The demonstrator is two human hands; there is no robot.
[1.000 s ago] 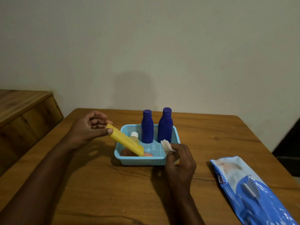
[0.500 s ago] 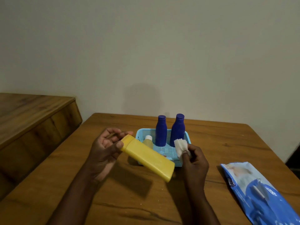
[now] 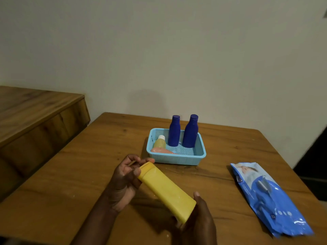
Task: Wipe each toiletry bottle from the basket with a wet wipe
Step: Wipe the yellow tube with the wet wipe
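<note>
Between both hands: yellow bottle (image 3: 166, 190) | left hand (image 3: 126, 181) grips cap end | right hand (image 3: 196, 216) cups base | beyond: basket (image 3: 177, 159), 2 blue bottles (image 3: 174, 131)

One yellow bottle (image 3: 166, 190) sits in the grip of two hands. Beyond that grip, one light-blue basket (image 3: 177, 159) holds two dark blue bottles (image 3: 174, 131), one olive bottle (image 3: 159, 143) and one peach tube (image 3: 161, 150). Right of the grip: one wet-wipe pack (image 3: 269, 198).

both hands gripping yellow bottle (image 3: 166, 190), basket (image 3: 177, 159) behind
</note>
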